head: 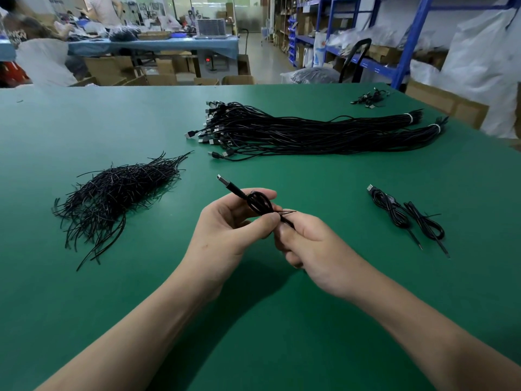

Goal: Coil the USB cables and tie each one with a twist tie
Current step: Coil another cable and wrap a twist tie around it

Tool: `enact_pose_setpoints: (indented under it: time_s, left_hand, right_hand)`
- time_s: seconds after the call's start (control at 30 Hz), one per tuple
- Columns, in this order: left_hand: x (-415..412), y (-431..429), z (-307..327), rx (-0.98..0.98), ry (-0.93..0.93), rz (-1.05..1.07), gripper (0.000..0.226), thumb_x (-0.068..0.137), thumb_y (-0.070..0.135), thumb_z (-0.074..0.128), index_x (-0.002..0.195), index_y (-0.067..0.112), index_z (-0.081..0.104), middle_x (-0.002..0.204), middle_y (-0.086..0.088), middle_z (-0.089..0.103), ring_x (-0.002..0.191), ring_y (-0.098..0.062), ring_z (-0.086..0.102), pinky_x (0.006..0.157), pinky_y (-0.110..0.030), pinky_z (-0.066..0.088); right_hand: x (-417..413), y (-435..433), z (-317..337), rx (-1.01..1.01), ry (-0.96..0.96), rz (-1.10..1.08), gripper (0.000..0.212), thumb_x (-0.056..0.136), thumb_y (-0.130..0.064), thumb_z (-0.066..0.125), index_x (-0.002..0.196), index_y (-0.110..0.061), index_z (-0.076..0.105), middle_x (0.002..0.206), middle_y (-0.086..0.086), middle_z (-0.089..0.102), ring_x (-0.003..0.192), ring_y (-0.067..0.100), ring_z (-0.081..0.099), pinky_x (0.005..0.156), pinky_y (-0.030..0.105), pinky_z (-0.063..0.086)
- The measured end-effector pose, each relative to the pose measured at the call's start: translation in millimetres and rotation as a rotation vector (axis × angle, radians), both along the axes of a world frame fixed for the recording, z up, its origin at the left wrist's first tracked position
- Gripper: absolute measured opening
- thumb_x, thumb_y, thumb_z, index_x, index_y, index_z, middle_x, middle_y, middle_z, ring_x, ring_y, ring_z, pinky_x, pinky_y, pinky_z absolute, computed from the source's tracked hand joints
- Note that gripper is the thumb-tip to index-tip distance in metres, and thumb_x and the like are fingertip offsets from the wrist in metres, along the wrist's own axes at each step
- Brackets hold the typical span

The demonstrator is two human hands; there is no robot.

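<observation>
A coiled black USB cable (258,203) sits between my two hands above the green table (84,131). My left hand (231,224) pinches the coil with thumb and fingers, and the USB plug sticks out up and to the left. My right hand (307,244) grips the cable's lower end, with a thin tip poking out by the fingers. A heap of black twist ties (112,196) lies to the left. A large bundle of uncoiled USB cables (296,131) lies further back. Two coiled, tied cables (408,218) rest to the right.
A small cluster of cables (369,98) lies at the table's far right corner. Beyond the table stand blue shelving (406,46), cardboard boxes and another worktable with people at the back left.
</observation>
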State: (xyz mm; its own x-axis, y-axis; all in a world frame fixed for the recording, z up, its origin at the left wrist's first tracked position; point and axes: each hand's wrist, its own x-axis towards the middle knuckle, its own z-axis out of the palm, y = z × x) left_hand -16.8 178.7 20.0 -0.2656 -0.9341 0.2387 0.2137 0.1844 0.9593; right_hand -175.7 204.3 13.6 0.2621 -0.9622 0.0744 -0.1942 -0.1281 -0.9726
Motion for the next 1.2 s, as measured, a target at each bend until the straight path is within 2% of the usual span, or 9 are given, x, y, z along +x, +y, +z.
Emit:
enact_pose_setpoints:
  time_s: [0.1,0.3,0.5,0.6,0.67,0.77,0.97,1.07,1.2]
  left_hand:
    - [-2,1,0,-0.001,0.028,0.012,0.024,0.078,0.007,0.074,0.096,0.022,0.076,0.091,-0.002,0.077,0.08,-0.009,0.068,0.071,-0.016,0.051]
    - [1,-1,0,0.004,0.059,-0.045,0.027,0.08,0.006,0.073,0.101,0.022,0.077,0.095,-0.003,0.076,0.079,-0.01,0.066,0.072,-0.018,0.051]
    - [1,-1,-1,0.004,0.043,-0.034,0.023,0.08,0.007,0.073,0.099,0.02,0.077,0.091,-0.004,0.075,0.073,-0.012,0.064,0.07,-0.019,0.051]
    - [-1,-1,-2,-0.007,0.034,0.022,0.02,0.079,0.009,0.074,0.097,0.019,0.074,0.09,-0.003,0.076,0.077,-0.011,0.067,0.07,-0.018,0.051]
    - [-3,0,-1,-0.022,0.031,0.055,0.018,0.079,0.01,0.073,0.096,0.017,0.073,0.09,-0.002,0.077,0.081,-0.01,0.069,0.074,-0.018,0.052]
    - [-2,0,0,-0.037,0.033,0.064,0.016,0.081,0.011,0.073,0.096,0.014,0.071,0.089,-0.001,0.076,0.084,-0.011,0.07,0.078,-0.019,0.053]
    - [1,0,1,-0.056,0.049,0.028,0.014,0.082,0.011,0.072,0.093,0.019,0.072,0.089,-0.002,0.074,0.089,-0.014,0.069,0.083,-0.021,0.054]
    - [3,-1,1,-0.071,0.038,0.003,0.015,0.084,0.009,0.07,0.098,0.016,0.07,0.089,0.0,0.074,0.09,-0.016,0.071,0.083,-0.022,0.055]
    - [5,-6,0,-0.05,0.011,0.022,0.02,0.084,0.01,0.069,0.104,0.014,0.071,0.09,0.003,0.072,0.084,-0.012,0.071,0.078,-0.021,0.054]
  right_hand:
    - [1,1,3,0.01,-0.032,0.002,0.028,0.095,-0.037,0.041,0.1,-0.015,0.059,0.063,-0.017,0.035,0.052,0.003,0.028,0.048,0.022,0.023]
    - [2,6,11,0.063,-0.112,0.046,0.026,0.109,-0.013,0.033,0.096,-0.017,0.055,0.055,-0.019,0.035,0.046,-0.001,0.027,0.043,0.011,0.024]
    - [1,5,8,0.052,-0.06,0.038,0.024,0.109,-0.02,0.036,0.094,-0.016,0.054,0.056,-0.02,0.038,0.046,-0.001,0.03,0.044,0.011,0.027]
    - [3,4,6,0.032,-0.051,0.023,0.02,0.096,-0.033,0.043,0.092,-0.018,0.055,0.062,-0.018,0.036,0.05,0.001,0.031,0.048,0.014,0.027]
    - [5,2,6,0.109,-0.209,0.055,0.019,0.089,-0.032,0.041,0.094,-0.019,0.054,0.063,-0.014,0.037,0.053,0.003,0.03,0.051,0.018,0.026]
    - [5,2,6,0.202,-0.433,0.141,0.026,0.095,-0.029,0.037,0.106,-0.012,0.054,0.067,-0.002,0.047,0.058,0.012,0.034,0.054,0.027,0.032]
    - [-2,4,3,0.308,-0.607,0.267,0.031,0.108,-0.025,0.04,0.098,-0.018,0.069,0.075,0.006,0.058,0.056,0.014,0.045,0.059,0.026,0.043]
    - [-7,3,5,0.27,-0.462,0.206,0.025,0.106,-0.029,0.044,0.113,-0.012,0.06,0.088,0.011,0.072,0.06,0.02,0.061,0.062,0.027,0.05]
    - [-12,2,6,-0.181,0.076,-0.153,0.011,0.102,-0.032,0.055,0.104,-0.022,0.057,0.088,-0.001,0.077,0.076,0.017,0.072,0.072,0.031,0.054]
